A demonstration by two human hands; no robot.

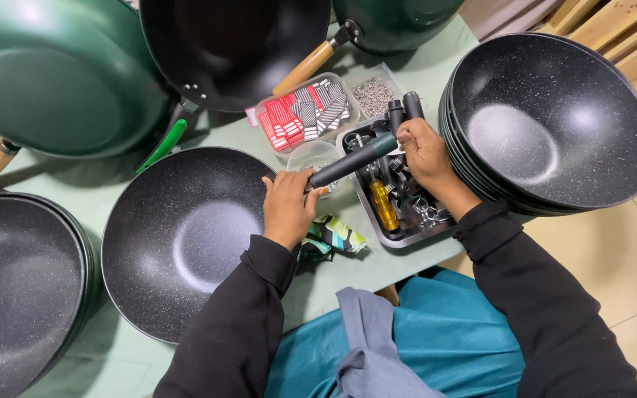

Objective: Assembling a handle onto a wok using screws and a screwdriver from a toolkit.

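Hands first: the left hand (287, 208) pinches the rim of a speckled black wok (186, 239) at its three o'clock edge, while the right hand (423, 151) grasps a dark pan handle (352, 160) laid against that rim. Fitting seems underway; fastening likely needs the yellow-handled screwdriver (384, 206) in the metal tray (407, 237) at one o'clock.

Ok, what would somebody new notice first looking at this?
Probably the speckled black wok lying centre-left on the pale green table, with the left hand at its rim and the right hand gripping a long black handle against it. A tall stack of matching woks fills the right.
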